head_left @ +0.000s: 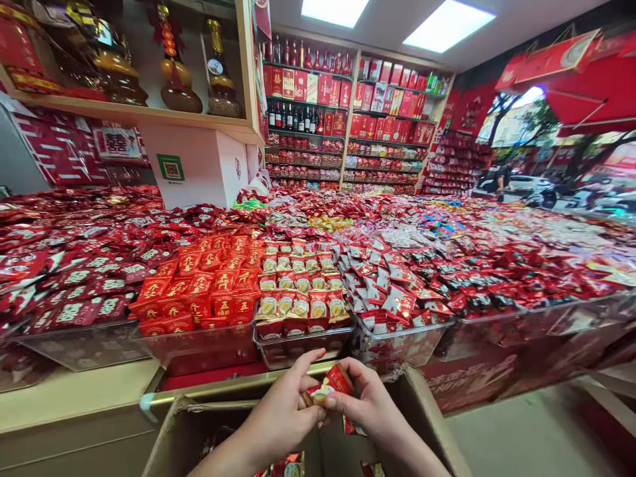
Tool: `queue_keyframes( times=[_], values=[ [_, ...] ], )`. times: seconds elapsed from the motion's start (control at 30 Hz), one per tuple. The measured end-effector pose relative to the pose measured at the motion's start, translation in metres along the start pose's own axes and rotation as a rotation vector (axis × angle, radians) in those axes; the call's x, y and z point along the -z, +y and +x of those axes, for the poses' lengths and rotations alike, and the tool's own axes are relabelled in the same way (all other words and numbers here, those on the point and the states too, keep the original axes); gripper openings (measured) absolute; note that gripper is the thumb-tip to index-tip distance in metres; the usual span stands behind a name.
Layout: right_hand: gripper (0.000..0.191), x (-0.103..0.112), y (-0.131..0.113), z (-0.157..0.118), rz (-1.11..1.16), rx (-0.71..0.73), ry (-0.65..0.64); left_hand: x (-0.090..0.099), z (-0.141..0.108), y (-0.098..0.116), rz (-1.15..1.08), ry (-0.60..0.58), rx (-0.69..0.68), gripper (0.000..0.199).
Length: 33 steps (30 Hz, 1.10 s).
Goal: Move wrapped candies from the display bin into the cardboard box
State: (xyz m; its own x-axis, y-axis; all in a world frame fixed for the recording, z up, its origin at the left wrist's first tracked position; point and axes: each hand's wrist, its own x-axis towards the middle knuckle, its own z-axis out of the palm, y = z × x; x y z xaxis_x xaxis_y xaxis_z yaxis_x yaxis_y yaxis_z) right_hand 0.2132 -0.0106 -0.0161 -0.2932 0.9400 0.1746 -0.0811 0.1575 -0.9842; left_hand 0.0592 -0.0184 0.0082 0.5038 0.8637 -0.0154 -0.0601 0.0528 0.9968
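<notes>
Red candy bins (308, 344) fill our shop; our left hand (283, 414) and right hand (370, 404) pinch one candy packet (332, 386) together over the open box (427, 424).

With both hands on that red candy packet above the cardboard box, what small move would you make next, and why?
Probably lift the packet forward into the clear tray just ahead: both the left hand and right hand pinch it, and that tray holds matching packets in rows.

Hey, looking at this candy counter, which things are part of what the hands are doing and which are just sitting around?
In hand:
left hand
right hand
red sweet packet pinched between both
open cardboard box below them

Lying about:
clear bin of matching packets
orange-red packets
bottles on shelf
</notes>
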Motion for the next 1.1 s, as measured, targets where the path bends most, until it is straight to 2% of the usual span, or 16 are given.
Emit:
queue_keyframes(
  times=[0.1, 0.2, 0.23, 0.3, 0.37, 0.43, 0.5, 0.63, 0.73, 0.87, 1.1],
  values=[
    [0.031, 0.005, 0.004, -0.003, -0.103, -0.001, -0.028, -0.001, -0.004, -0.002, 0.117, -0.030, 0.027, 0.064],
    [0.023, 0.009, -0.008, -0.008, -0.354, 0.059, -0.010, 0.004, -0.011, 0.007, 0.456, -0.033, -0.011, 0.057],
    [0.019, 0.012, -0.018, -0.010, -0.461, 0.096, 0.003, 0.007, -0.012, 0.014, 0.605, 0.008, -0.071, 0.048],
    [0.013, 0.017, -0.042, -0.012, -0.659, 0.197, 0.042, 0.011, -0.011, 0.032, 0.907, 0.157, -0.280, 0.029],
    [0.016, 0.023, -0.069, -0.009, -0.827, 0.317, 0.068, 0.015, -0.004, 0.054, 1.183, 0.323, -0.496, 0.024],
    [0.016, 0.028, -0.092, 0.001, -1.018, 0.425, 0.075, 0.016, 0.008, 0.072, 1.435, 0.406, -0.539, 0.024],
    [0.015, 0.029, -0.107, 0.015, -1.222, 0.461, 0.047, 0.016, 0.022, 0.082, 1.581, 0.397, -0.478, 0.023],
    [0.014, 0.027, -0.113, 0.044, -1.500, 0.406, -0.041, 0.018, 0.042, 0.083, 1.633, 0.358, -0.403, 0.014],
    [0.012, 0.026, -0.110, 0.057, -1.617, 0.407, -0.097, 0.021, 0.047, 0.077, 1.641, 0.354, -0.375, 0.020],
    [0.014, 0.024, -0.107, 0.066, -1.690, 0.380, -0.098, 0.026, 0.048, 0.076, 1.626, 0.344, -0.364, 0.022],
    [0.018, 0.018, -0.111, 0.079, -1.760, 0.198, -0.188, 0.027, 0.052, 0.081, 1.568, 0.290, -0.351, 0.023]
  ],
)
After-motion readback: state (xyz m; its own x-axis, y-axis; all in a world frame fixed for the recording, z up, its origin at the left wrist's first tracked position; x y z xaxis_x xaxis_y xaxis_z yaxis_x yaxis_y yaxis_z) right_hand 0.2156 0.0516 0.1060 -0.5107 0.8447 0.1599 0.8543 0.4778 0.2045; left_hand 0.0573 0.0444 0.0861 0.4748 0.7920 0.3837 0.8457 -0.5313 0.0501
